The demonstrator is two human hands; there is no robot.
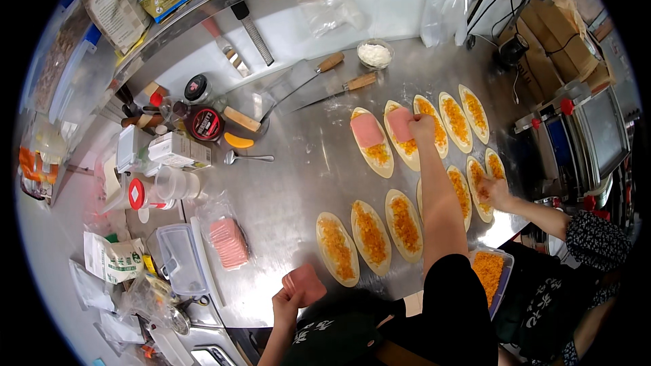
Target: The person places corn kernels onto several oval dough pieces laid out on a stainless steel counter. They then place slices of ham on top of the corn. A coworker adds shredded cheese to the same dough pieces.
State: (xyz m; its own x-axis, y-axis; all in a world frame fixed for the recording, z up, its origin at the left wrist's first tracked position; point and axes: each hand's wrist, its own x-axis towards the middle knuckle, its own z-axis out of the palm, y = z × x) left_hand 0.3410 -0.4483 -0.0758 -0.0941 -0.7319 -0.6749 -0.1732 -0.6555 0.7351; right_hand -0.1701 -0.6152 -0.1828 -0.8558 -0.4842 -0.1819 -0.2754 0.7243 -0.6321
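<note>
In my left hand (286, 306), near the front edge of the table, is a small stack of pink ham slices (308, 283), pinched between thumb and fingers. My right hand (422, 126) reaches over to the far row and grips the edge of another ham slice (399, 124), which lies on an oval dough piece (409, 156) with orange shredded filling. Left of it, a dough oval (381, 167) bears a ham slice (367, 130) laid over its filling. Several more filled ovals (371, 237) stand in two rows; my right forearm partly hides some in the near row.
A co-worker's hand (496, 194) touches a filled oval on the right. A tub of orange filling (489, 274) sits at the table's edge. An open ham pack (228, 242) lies on the left, below jars, a fork (249, 157) and wooden-handled tools (359, 82).
</note>
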